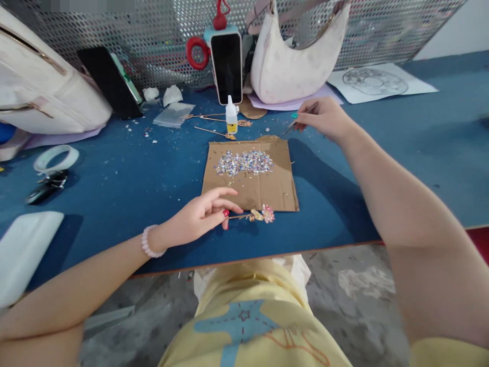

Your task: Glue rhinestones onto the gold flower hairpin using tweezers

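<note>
A brown cardboard sheet (250, 191) lies on the blue table with a heap of small sparkling rhinestones (244, 162) on it. At its near edge lies a gold hairpin with a pink flower (263, 214). My left hand (202, 216) pinches the hairpin's stem between thumb and fingers. My right hand (324, 118) is beyond the cardboard's far right corner, closed on thin tweezers (300, 118) whose tip points left. A small white glue bottle (231, 115) stands upright just behind the cardboard.
A phone (226, 68) stands propped against the perforated metal screen. A white handbag (294, 61) leans to its right, another bag (42, 86) at far left. Spare gold pins (214, 131), a tape roll (55, 158), a printed paper (376, 81) and a white tray (23, 250) lie around.
</note>
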Demonstrator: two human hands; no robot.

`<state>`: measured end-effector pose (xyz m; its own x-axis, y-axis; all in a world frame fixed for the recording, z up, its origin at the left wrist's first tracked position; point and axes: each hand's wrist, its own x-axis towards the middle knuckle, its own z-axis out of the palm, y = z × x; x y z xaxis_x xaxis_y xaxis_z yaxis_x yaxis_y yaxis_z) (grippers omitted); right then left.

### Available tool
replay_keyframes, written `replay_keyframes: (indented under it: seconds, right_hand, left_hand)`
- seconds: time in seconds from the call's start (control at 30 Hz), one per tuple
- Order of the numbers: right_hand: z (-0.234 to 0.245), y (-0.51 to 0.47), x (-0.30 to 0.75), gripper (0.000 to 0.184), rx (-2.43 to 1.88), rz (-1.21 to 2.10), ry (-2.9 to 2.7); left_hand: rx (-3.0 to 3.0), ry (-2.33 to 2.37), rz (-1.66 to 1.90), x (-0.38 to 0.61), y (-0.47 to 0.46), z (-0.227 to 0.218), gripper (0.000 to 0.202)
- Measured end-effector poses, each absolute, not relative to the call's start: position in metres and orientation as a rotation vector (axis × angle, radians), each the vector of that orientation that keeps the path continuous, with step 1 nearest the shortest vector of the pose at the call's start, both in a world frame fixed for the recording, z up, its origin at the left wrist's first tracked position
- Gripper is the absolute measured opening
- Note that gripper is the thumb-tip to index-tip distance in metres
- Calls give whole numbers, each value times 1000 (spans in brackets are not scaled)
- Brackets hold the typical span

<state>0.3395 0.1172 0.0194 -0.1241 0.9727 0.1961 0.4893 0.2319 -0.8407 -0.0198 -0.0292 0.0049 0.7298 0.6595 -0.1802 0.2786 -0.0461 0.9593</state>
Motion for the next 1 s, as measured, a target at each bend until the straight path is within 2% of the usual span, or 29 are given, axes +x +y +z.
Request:
replay_keyframes:
  seconds: [0.27,0.57,0.63,0.77,0.8,0.9,1.0]
  right_hand:
    - [11,123,346,21,-1369,753,-1752]
    - [1,129,351,41,-1307,669,-1822]
    - [0,128,349,44,-1307,657,-1828]
    - [-2,129,347,51,-1264,642,-1783]
    - [-3,130,348,52,-1260,639,-1764]
    - [-7,133,351,50,-1258,637,-1714]
    - [-8,134,353,44,-1245,660,-1690]
  left_hand:
    - [1626,767,374,-19,-28,7,43]
    - [1626,737,368,-21,-25,2,44]
    - [1626,726,383,-20,-26,3,39]
    - [1578,716,412,-18,-27,6,9]
    - [1561,718,421,-17,-28,6,8]
    - [1552,720,439,-17,-29,6,24]
    - [1610,728,434,-17,-29,5,28]
